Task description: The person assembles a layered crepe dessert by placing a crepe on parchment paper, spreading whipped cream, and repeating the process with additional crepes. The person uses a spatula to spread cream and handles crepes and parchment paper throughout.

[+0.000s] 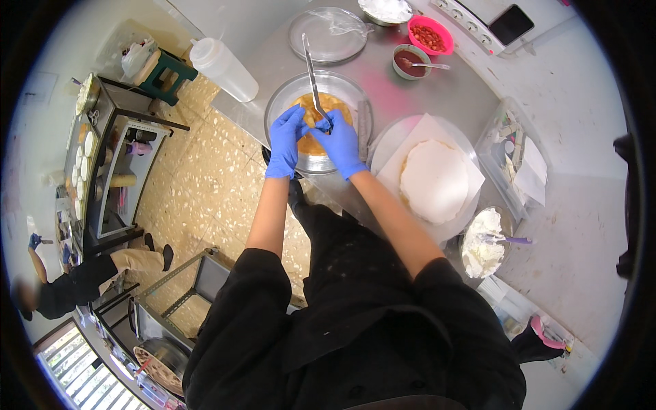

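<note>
Both my hands wear blue gloves and meet over a round metal pan (pixel 271 102) that holds a golden-brown cake layer (pixel 313 144). My right hand (pixel 339 143) is closed around the lower end of a long silver spatula (pixel 311 72), whose other end points away past the pan's far rim. Close beside it, my left hand (pixel 288 137) has its fingers bent together above the cake layer. What those left fingertips pinch, if anything, is hidden. To the right, a round white-topped cake (pixel 437 181) lies on white paper on a round board.
Beyond the pan are a round metal plate (pixel 326 42) and a white squeeze bottle (pixel 225 70). A bowl of red sauce (pixel 411 63) and a pink bowl (pixel 447 42) of red pieces stand far right. White cream (pixel 484 242) sits near right. Another person (pixel 85 280) works at left.
</note>
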The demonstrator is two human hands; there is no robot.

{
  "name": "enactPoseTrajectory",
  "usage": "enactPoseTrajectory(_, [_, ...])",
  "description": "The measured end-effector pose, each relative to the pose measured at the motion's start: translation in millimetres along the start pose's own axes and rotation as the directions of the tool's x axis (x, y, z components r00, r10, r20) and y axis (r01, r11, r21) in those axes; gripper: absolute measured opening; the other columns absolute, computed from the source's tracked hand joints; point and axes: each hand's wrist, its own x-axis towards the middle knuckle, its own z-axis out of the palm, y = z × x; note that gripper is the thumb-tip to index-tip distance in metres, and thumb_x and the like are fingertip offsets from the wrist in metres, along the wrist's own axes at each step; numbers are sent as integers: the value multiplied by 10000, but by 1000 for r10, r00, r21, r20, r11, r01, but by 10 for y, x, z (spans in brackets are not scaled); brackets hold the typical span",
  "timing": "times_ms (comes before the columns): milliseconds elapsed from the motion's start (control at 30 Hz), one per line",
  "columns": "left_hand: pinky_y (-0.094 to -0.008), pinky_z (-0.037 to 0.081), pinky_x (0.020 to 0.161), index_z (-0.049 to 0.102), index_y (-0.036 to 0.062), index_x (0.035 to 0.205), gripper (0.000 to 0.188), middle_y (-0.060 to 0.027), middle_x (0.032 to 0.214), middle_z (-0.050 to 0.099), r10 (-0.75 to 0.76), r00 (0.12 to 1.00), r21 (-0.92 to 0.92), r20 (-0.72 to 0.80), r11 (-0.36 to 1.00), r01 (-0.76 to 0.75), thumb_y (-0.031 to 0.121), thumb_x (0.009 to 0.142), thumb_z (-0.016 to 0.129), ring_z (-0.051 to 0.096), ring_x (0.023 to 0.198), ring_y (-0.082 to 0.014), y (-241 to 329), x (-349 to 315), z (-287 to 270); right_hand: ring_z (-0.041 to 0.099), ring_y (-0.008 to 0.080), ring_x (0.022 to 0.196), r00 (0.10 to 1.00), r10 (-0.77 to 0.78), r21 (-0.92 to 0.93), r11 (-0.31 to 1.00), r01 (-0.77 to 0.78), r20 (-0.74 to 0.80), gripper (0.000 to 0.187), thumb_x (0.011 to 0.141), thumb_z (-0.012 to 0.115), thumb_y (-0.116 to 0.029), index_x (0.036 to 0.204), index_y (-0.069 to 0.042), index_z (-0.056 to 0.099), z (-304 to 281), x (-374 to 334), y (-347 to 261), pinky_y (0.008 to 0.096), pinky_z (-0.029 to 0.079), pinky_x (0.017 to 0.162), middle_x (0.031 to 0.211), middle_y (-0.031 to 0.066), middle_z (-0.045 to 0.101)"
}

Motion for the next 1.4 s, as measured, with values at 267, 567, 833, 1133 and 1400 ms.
enactPoseTrajectory(267, [-255, 505, 681, 564, -9, 1138, 307, -52, 896, 626, 337, 928, 420, -161, 874, -244, 87, 853, 628, 582, 753, -120, -263, -26, 67, 592, 107, 700, 974, 206, 325, 918, -226, 95, 258, 780, 721, -204, 885, -57, 536, -72, 175, 94, 244, 474, 594, 842, 29, 651])
enactPoseTrajectory(567, [-224, 520, 663, 666, 19, 995, 172, -35, 856, 654, 23, 995, 115, -97, 993, -12, 125, 860, 649, 599, 709, -104, -387, -95, 15, 636, 148, 724, 972, 228, 354, 906, -232, 55, 242, 726, 728, -95, 883, -15, 562, -65, 134, 80, 283, 504, 699, 820, 81, 661])
enactPoseTrajectory(833, [-224, 520, 641, 653, 1, 1007, 169, -44, 834, 650, -30, 998, 53, -53, 998, 33, 110, 881, 624, 600, 677, -107, -398, -91, 16, 623, 149, 693, 969, 247, 293, 924, -245, 29, 257, 708, 755, -152, 821, -16, 568, -55, 190, 123, 288, 496, 665, 754, 78, 645])
enactPoseTrajectory(1133, [-244, 533, 667, 641, 13, 1039, 194, -41, 851, 649, 26, 999, 92, -20, 995, -24, 145, 902, 603, 606, 691, -116, -486, -90, 35, 609, 188, 659, 970, 241, 98, 966, -241, 8, 328, 653, 781, -238, 787, -25, 571, -93, 237, 183, 317, 485, 635, 707, 83, 616])
enactPoseTrajectory(1400, [-248, 535, 665, 661, 4, 1007, 177, -47, 846, 659, 73, 997, 223, -2, 972, -71, 131, 893, 611, 609, 686, -112, -480, -89, 48, 568, 169, 627, 972, 231, 73, 969, -234, 54, 307, 662, 774, -228, 769, -32, 564, -161, 246, 177, 305, 460, 608, 676, 64, 584])
